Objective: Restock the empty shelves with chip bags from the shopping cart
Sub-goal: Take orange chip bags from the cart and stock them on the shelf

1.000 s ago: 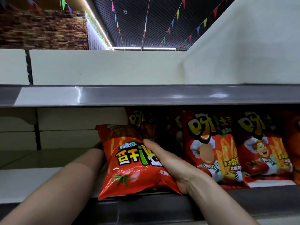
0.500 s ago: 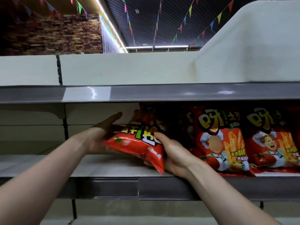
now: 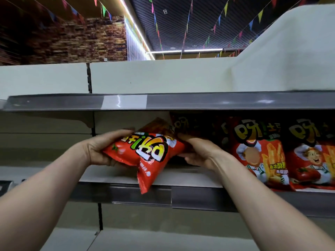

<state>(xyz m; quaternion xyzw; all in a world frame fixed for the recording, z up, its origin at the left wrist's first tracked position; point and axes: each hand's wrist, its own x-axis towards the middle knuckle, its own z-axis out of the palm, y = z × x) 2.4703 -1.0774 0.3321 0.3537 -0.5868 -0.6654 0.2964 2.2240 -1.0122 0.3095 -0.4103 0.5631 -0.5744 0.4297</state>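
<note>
here left hand [image 3: 100, 151] and right hand [image 3: 200, 153] clasp the tilted chip bag [image 3: 154, 153] from either side.

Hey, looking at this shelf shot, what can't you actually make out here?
Head view, the only one:
Shopping cart: out of frame entirely.
Left hand: its lower fingers are hidden under the chip bag it holds.
Back-row bags: shadowed by the upper shelf, so the print is unreadable.
Rightmost bag: cut off by the right edge.
</note>
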